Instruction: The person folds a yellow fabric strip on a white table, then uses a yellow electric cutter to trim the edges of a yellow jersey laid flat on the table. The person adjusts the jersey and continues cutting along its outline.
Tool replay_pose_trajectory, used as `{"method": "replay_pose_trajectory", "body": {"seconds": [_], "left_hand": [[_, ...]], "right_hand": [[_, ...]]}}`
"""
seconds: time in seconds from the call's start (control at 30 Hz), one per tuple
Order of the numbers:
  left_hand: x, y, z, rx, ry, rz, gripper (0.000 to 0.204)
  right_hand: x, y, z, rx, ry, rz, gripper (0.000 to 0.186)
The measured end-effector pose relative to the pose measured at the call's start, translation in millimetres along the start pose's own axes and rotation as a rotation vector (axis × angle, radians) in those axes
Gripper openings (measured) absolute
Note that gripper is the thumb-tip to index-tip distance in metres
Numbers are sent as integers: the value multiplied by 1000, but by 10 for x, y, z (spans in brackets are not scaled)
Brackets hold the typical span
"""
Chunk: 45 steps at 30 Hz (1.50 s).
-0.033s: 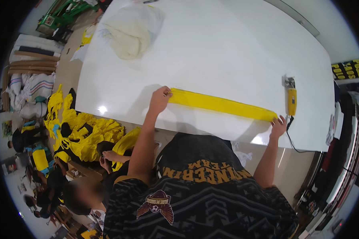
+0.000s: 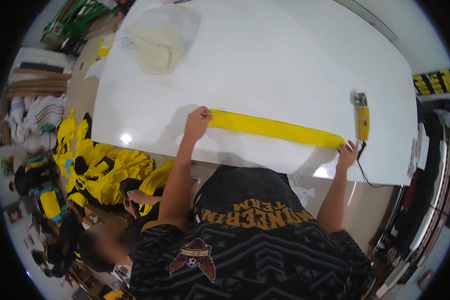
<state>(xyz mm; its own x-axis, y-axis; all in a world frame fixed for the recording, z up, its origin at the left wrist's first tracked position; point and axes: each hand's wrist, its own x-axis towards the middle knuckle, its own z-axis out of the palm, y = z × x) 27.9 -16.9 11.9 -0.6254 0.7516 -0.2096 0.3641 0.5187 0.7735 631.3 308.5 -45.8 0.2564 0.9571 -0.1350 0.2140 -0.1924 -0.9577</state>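
A long, narrow strip of yellow fabric (image 2: pixel 275 128) lies stretched across the near part of the white table, its right end closer to me than its left. My left hand (image 2: pixel 198 122) pinches the left end between thumb and fingers. At the right end, my right hand (image 2: pixel 347 154) grips the corner with its fingertips. Thin dark lines run along the strip's far edge. Just beyond my right hand lies a yellow handheld electric cutter (image 2: pixel 363 122) with a metal head, its dark cord running off the table's near edge.
A clear plastic bag with cream cloth (image 2: pixel 157 52) rests at the far left of the white table (image 2: pixel 285 65). On the floor at left is a heap of yellow and black fabric (image 2: pixel 112 170). Beside it a person (image 2: pixel 105 245) sits, hands near the cloth. Rolls (image 2: pixel 37 85) are stacked farther left.
The whole view has shifted slightly, so the table and objects sit a little further left. Both hands keep their places on the fabric strip.
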Motion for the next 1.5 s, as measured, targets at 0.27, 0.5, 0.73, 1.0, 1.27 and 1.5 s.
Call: {"method": "replay_pose_trajectory", "body": {"seconds": [0.27,0.5,0.73,1.0,1.27,1.5], "left_hand": [[187,58,64,40,18,36,20],[234,37,4,68,9,-23,17],[233,11,22,42,9,-6,17],[176,47,62,66,11,-19,19],[185,61,21,-17,9,-34,22],[168,52,37,-43,53,-26,21]], "right_hand": [[22,33,188,-327,-7,-196,50],[-182,-283,334,-410,57,-170,48],[-296,-402,365,-505,80,-180,47],[-334,-443,430,-562,80,-243,46],[-352,-463,427,-660,71,-311,41],[-386,-550,492,-683,65,-272,41]]}}
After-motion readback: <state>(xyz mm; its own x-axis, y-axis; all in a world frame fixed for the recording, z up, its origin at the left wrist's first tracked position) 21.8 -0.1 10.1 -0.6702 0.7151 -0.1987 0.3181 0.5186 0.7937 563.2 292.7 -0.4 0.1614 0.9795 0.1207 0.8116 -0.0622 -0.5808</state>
